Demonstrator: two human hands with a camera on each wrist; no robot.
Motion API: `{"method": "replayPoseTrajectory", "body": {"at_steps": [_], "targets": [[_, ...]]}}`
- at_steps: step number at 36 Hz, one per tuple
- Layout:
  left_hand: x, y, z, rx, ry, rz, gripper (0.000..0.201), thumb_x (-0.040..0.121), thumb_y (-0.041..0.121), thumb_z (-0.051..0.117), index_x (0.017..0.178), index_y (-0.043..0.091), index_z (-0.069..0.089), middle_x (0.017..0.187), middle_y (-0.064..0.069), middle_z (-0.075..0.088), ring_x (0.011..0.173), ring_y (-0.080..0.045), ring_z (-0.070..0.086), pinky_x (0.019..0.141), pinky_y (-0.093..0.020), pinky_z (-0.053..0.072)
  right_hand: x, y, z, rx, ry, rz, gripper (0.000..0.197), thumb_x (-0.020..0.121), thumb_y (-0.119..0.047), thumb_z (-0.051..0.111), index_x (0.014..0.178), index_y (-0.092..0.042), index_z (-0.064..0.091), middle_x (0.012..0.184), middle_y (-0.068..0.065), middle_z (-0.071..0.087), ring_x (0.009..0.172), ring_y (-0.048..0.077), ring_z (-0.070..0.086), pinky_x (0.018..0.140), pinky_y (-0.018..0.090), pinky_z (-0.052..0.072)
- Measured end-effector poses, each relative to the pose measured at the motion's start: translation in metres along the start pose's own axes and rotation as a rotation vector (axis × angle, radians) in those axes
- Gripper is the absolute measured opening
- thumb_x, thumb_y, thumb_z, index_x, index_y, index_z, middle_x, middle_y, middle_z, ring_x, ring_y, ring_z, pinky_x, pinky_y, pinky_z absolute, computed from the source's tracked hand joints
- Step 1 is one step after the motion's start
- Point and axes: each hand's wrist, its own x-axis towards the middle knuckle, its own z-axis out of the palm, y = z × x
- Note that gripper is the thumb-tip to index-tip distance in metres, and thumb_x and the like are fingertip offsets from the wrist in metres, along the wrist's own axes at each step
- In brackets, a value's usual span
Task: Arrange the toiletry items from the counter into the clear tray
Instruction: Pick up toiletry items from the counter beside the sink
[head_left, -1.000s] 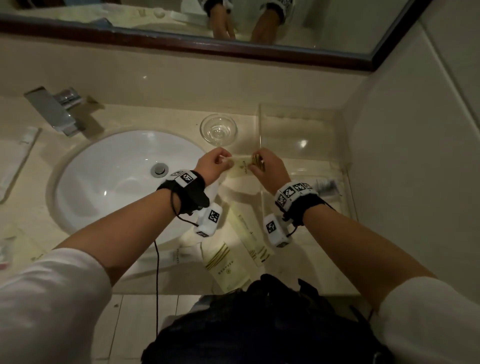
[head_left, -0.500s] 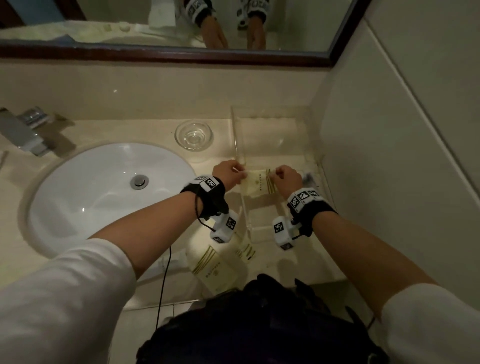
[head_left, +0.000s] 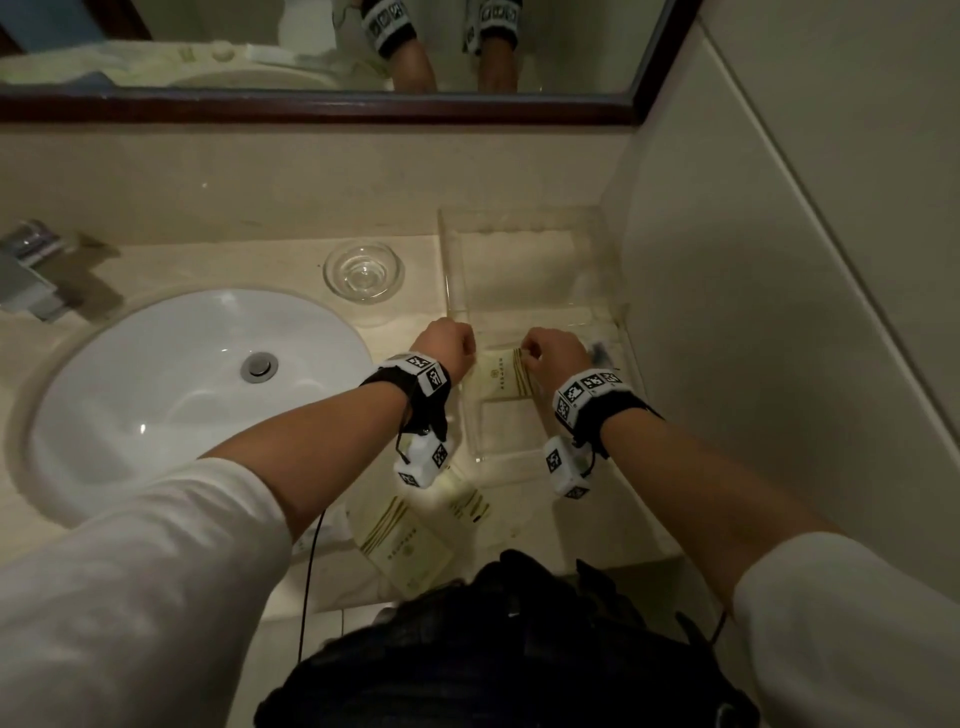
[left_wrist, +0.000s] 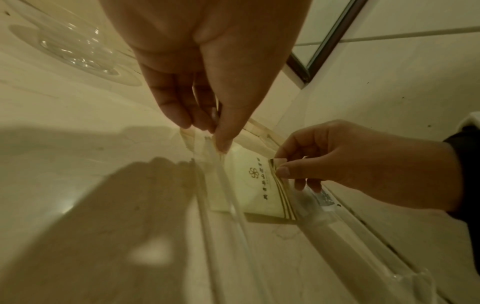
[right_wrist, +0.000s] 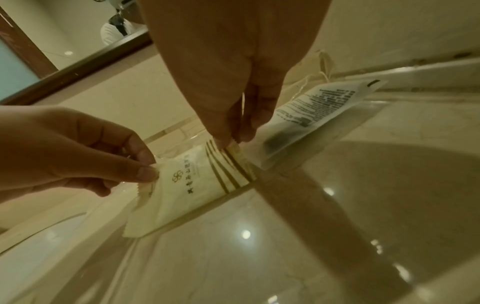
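Observation:
A cream sachet (head_left: 501, 376) with gold stripes is stretched between my hands inside the clear tray (head_left: 519, 249). My left hand (head_left: 447, 345) pinches its plain end (left_wrist: 215, 131) at the tray's left wall. My right hand (head_left: 550, 351) pinches the striped end (right_wrist: 233, 137). The sachet (right_wrist: 192, 185) hangs low over the tray floor (right_wrist: 259, 246); I cannot tell whether it touches. A white packet (right_wrist: 311, 115) with small black print lies in the tray just right of my right hand.
Two more cream sachets (head_left: 410, 540) (head_left: 470, 506) lie on the counter's front edge below my left wrist. A glass dish (head_left: 363, 273) stands left of the tray, with the white sink (head_left: 197, 384) and faucet (head_left: 31, 270) further left. A tiled wall (head_left: 779, 312) bounds the tray's right side.
Both hands have carried the sachet to the right, from over the tray's left wall into the tray, and lowered it. My head view has swung right.

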Motion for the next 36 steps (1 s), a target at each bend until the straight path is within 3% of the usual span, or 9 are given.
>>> {"method": "replayPoseTrajectory", "body": {"at_steps": [8,18,30,36], "targets": [[0.005,0.002,0.005,0.070,0.029,0.013,0.011,0.083,0.011,0.061,0.092,0.006,0.066,0.107,-0.016,0.060,0.096,-0.033,0.060,0.082,-0.037,0.051,0.003,0.005,0.002,0.050,-0.003,0.067,0.012,0.089,-0.014,0.059,0.095,-0.006,0.065,0.100,0.013,0.066,0.094,0.028,0.061,0.081,0.036,0.052],[0.010,-0.007,0.008,0.068,0.022,0.005,0.016,0.081,0.014,0.065,0.094,0.006,0.060,0.112,-0.015,0.054,0.098,-0.032,0.057,0.083,-0.035,0.047,0.004,0.007,0.006,0.103,0.101,0.089,0.004,0.087,-0.014,0.062,0.086,-0.010,0.061,0.093,0.009,0.064,0.085,0.024,0.061,0.078,0.038,0.054],[0.009,-0.012,0.009,0.046,0.016,0.016,0.016,0.082,0.021,0.066,0.093,0.010,0.062,0.110,-0.013,0.053,0.096,-0.030,0.057,0.082,-0.034,0.046,0.003,0.005,0.002,0.091,0.056,0.076,0.011,0.088,-0.016,0.061,0.091,-0.007,0.066,0.097,0.010,0.065,0.089,0.024,0.062,0.082,0.039,0.054],[0.007,-0.015,0.009,0.004,0.028,0.034,0.014,0.084,0.026,0.063,0.090,0.014,0.065,0.107,-0.011,0.053,0.094,-0.026,0.057,0.080,-0.028,0.043,0.002,0.005,0.004,0.088,0.087,0.072,0.011,0.089,-0.017,0.057,0.095,-0.010,0.063,0.100,0.009,0.063,0.089,0.024,0.060,0.073,0.029,0.048]]}}
